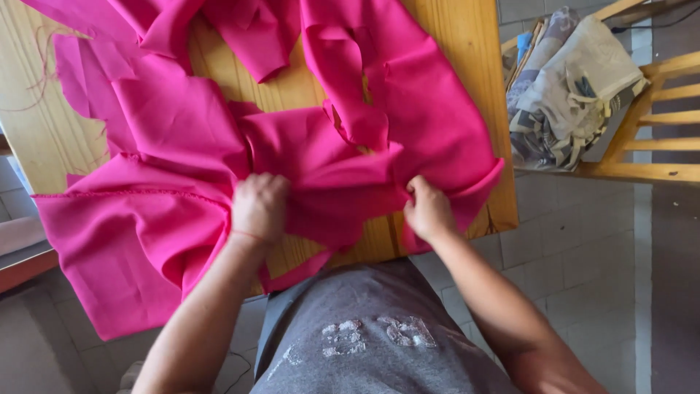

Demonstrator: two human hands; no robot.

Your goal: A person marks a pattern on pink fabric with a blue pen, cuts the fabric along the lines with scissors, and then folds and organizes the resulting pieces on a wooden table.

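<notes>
Bright pink fabric (168,131) lies in several cut pieces across a light wooden table (467,44), with one large piece hanging over the near left edge. My left hand (259,208) is closed on a fold of the pink fabric near the table's front edge. My right hand (429,210) pinches another part of the same fabric to the right, close to the table's front right corner. A thin red thread circles my left wrist. Loose pink threads trail at the far left of the table.
A wooden chair (656,124) stands to the right of the table, with a pile of pale patterned cloth (572,87) on its seat. The floor is grey tile (583,241). My grey shirt fills the bottom middle.
</notes>
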